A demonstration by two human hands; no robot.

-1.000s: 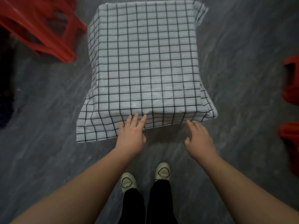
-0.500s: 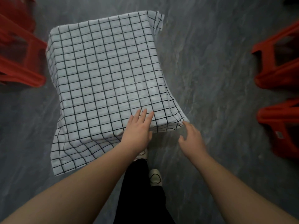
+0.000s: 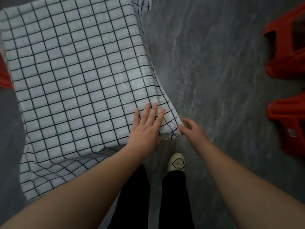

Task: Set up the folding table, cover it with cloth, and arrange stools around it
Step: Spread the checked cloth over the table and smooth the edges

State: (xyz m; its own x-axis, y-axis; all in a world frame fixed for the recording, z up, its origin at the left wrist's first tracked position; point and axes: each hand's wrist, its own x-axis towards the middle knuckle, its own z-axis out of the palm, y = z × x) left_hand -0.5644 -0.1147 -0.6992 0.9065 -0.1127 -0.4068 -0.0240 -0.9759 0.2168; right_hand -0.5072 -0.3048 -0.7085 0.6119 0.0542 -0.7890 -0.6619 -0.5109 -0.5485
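Cloth point(image 3: 79, 76) is covering the table. Left grip point(image 3: 146, 128), having slid right, is pressing flat on its near right corner. Right grip point(image 3: 192, 131) is touching the hanging tip, hold unclear. Covering is nearly finishing.

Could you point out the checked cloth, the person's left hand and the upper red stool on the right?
checked cloth point(image 3: 79, 71), head view, flat middle over the tabletop.
left hand point(image 3: 146, 128), head view, back of the hand, flat on the cloth.
upper red stool point(image 3: 285, 65), head view, its red lower frame.
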